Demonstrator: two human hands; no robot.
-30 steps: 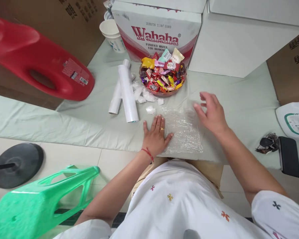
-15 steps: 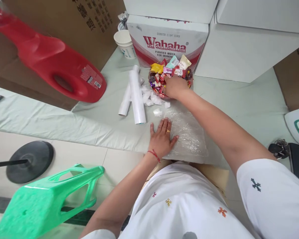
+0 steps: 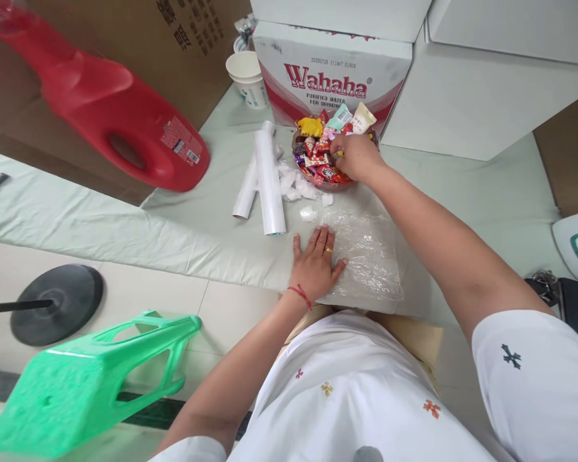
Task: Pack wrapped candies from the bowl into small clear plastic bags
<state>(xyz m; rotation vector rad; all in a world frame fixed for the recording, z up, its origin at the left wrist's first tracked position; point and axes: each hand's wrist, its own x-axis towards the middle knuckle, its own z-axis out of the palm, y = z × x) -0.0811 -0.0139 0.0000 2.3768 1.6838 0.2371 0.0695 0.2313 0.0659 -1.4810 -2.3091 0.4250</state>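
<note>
Curling over the wrapped candies [image 3: 315, 161], the fingers of your right hand [image 3: 359, 157] are bent inward at the right part of the bowl [image 3: 330, 185]; whether they grip a piece cannot be told. Your left hand [image 3: 313, 273] lies palm down, fingers spread, holding nothing, at the left edge of a clear plastic sheet [image 3: 368, 263]. The sheet lies flat on the pale cloth [image 3: 486, 205], right of your left fingers and nearer you than your right ones. Candies fill the bowl to the left of your right fingertips. Just ahead of your left fingertips sits one small white wad [image 3: 308, 213]; farther out, more crumpled plastic [image 3: 306, 188] lies against the bowl. Left of these, beyond your left fingers, are two white rolls [image 3: 270, 186], one resting across the other. Beyond your right fingers stands the Wahaha box [image 3: 327, 77], with paper cups [image 3: 248, 70] beside its left side.
</note>
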